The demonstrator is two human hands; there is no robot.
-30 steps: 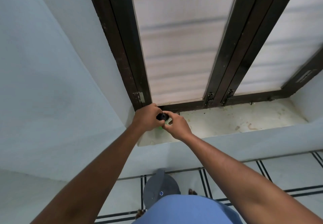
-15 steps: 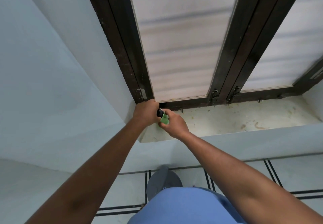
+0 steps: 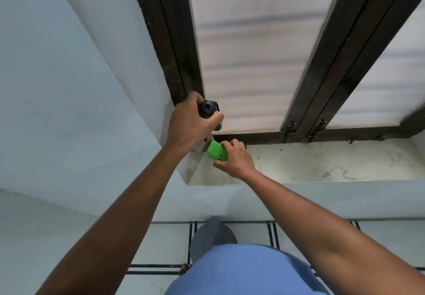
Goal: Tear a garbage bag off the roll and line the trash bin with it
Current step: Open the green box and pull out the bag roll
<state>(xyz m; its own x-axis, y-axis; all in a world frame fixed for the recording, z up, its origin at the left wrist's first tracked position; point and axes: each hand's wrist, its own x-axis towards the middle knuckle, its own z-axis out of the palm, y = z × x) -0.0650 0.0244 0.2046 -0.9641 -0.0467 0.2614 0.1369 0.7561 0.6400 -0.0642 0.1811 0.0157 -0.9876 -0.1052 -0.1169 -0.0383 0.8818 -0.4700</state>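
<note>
My left hand point(image 3: 189, 126) is closed around a black garbage bag roll point(image 3: 207, 109), held up in front of the window's lower left corner. Just below and to the right, my right hand point(image 3: 235, 160) grips a bright green piece point(image 3: 216, 151), apparently the roll's wrapper or label. A pale strip point(image 3: 208, 138) runs between the roll and the green piece. A grey rounded trash bin point(image 3: 212, 237) stands on the floor below my arms, partly hidden by my blue shirt.
A stained white window sill point(image 3: 322, 163) stretches to the right under dark brown window frames point(image 3: 322, 69) with frosted panes. Pale blue walls point(image 3: 69, 110) close in on the left. The floor has white tiles with black lines point(image 3: 273, 235).
My left hand has lifted the black roll up and away from the sill. My right hand has pulled the green piece down and apart from the roll; more of it shows.
</note>
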